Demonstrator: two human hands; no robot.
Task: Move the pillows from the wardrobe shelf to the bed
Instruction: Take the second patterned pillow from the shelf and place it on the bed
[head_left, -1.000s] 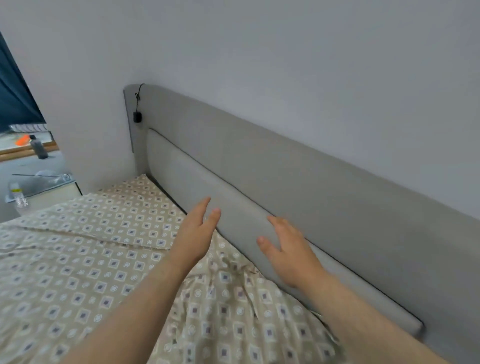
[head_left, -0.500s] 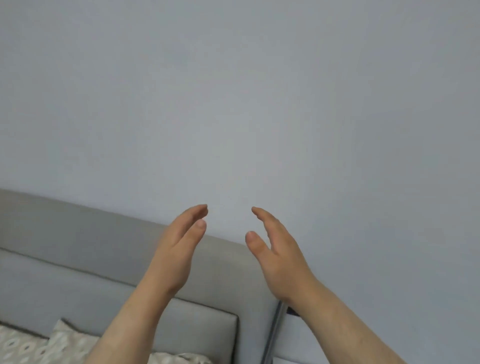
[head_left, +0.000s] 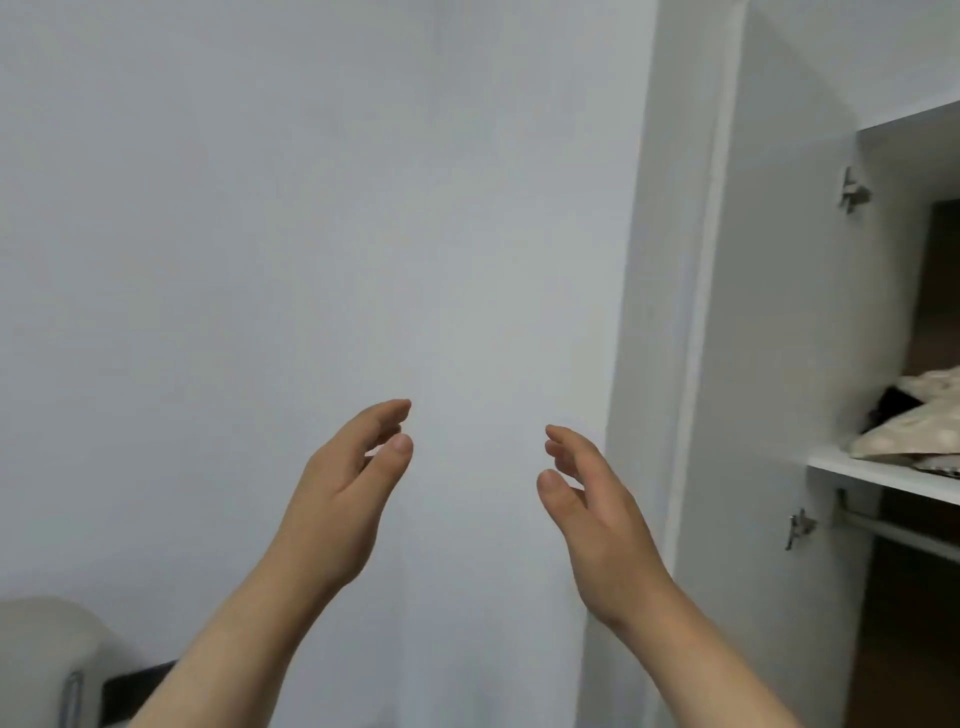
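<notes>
A cream patterned pillow lies on the white wardrobe shelf at the right edge of the view, with a second one stacked behind it, both cut off by the frame. My left hand and my right hand are raised in front of the bare wall, palms facing each other, fingers loosely apart and holding nothing. Both hands are left of the wardrobe and well apart from the pillows. The bed's mattress is out of view.
The wardrobe's white side panel stands just right of my right hand, with the open compartment and a hanging rail beyond it. The rounded end of the grey headboard shows at the bottom left.
The view has swung right and up, from the bed and headboard to the wall and the open wardrobe. Both hands stayed raised, empty, and moved a little further apart.
</notes>
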